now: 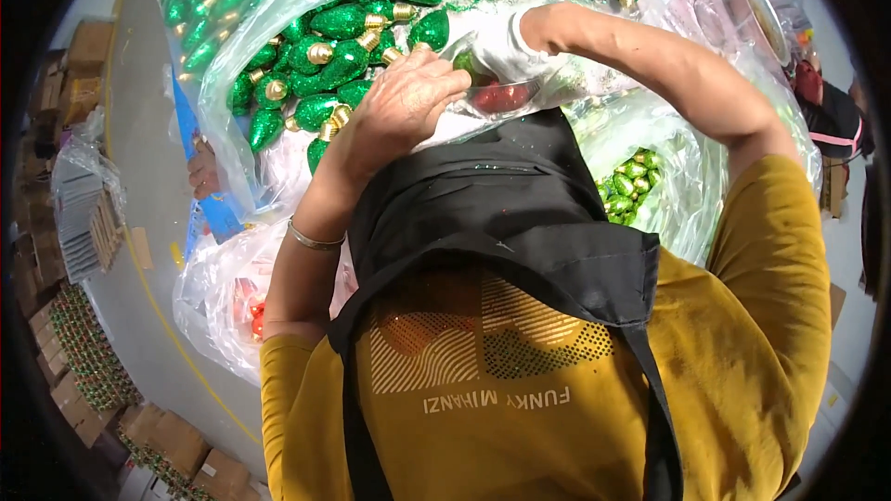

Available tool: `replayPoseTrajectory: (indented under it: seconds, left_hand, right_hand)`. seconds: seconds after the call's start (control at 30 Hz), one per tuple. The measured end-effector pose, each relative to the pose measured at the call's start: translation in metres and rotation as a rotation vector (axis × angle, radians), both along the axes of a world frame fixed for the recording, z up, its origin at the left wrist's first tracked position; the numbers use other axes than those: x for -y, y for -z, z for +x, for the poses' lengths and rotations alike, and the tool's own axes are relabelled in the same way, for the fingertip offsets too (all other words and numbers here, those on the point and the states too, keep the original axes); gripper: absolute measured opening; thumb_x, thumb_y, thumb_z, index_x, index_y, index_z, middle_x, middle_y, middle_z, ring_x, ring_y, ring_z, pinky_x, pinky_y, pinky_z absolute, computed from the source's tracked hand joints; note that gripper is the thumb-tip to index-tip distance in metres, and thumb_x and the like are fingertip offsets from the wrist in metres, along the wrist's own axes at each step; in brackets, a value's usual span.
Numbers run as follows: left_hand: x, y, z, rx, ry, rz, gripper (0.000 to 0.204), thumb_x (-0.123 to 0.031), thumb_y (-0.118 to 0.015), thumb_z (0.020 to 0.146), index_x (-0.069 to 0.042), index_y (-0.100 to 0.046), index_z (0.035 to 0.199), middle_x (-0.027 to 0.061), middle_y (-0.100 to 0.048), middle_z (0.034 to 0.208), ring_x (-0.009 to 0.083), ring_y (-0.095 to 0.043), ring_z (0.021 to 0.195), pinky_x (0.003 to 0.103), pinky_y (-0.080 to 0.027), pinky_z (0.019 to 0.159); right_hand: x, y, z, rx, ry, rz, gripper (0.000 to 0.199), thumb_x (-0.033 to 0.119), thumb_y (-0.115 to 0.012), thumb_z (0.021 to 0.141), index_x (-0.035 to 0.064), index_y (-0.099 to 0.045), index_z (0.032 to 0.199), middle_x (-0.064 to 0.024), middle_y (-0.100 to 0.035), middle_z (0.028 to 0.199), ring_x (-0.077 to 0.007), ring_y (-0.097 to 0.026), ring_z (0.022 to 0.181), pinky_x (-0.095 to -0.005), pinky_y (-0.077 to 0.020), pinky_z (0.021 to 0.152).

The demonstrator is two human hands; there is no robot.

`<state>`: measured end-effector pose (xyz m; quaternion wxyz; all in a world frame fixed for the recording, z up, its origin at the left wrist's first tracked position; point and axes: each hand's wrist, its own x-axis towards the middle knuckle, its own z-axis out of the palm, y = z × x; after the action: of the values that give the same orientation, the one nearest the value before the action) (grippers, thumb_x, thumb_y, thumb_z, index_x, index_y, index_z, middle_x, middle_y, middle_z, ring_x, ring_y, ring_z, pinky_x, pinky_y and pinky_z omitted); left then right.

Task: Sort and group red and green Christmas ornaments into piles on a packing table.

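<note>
a green glitter bulb [429,29] sits at the front edge of a heap of green bulbs [339,65], just beyond the left hand [404,97], whose fingers are curled narrow, though i cannot tell whether they grip it. the right hand [497,44], covered in white, bends in close beside; its hold is hidden. nearer lies a shiny red thing [501,96], above the black apron [483,190].

Two hands [406,97], one bracelet [314,239], one black apron [473,199] and over twenty glittery green bulb ornaments [341,69].
</note>
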<state>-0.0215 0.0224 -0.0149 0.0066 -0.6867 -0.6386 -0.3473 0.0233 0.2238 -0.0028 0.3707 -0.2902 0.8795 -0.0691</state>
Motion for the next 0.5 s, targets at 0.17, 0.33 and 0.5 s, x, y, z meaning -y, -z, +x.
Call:
replayPoseTrajectory:
  seconds: [0.17, 0.33, 0.5]
  left_hand:
    - [0.002, -0.004, -0.003, -0.027, -0.023, -0.157, 0.012, -0.006, -0.054, 0.079, -0.007, -0.06, 0.09, 0.0087, -0.056, 0.08, 0.0275, -0.052, 0.083, 0.039, -0.042, 0.076]
    - [-0.003, -0.003, -0.005, -0.001, 0.004, -0.177, 0.014, -0.006, -0.054, 0.08, -0.008, -0.061, 0.091, 0.0076, -0.057, 0.08, 0.0268, -0.051, 0.082, 0.038, -0.041, 0.076]
    - [-0.005, 0.001, -0.006, -0.023, 0.004, -0.172, 0.014, -0.006, -0.054, 0.079, -0.008, -0.061, 0.091, 0.0076, -0.056, 0.079, 0.0265, -0.051, 0.081, 0.038, -0.042, 0.074]
  right_hand:
    - [-0.004, -0.017, -0.005, -0.168, 0.204, 0.31, 0.023, 0.017, -0.067, 0.071, 0.0026, -0.067, 0.089, -0.0181, -0.066, 0.082, -0.0322, -0.064, 0.078, -0.0379, -0.0508, 0.069]
    - [-0.016, 0.009, -0.004, -0.082, 0.226, 0.192, 0.026, 0.015, -0.067, 0.07, 0.0034, -0.067, 0.093, -0.0187, -0.067, 0.084, -0.0325, -0.065, 0.079, -0.0382, -0.0515, 0.067]
    - [-0.004, 0.009, -0.008, -0.071, 0.239, 0.28, 0.025, 0.017, -0.067, 0.071, 0.0046, -0.067, 0.093, -0.0182, -0.066, 0.084, -0.0332, -0.064, 0.079, -0.0372, -0.0511, 0.067]
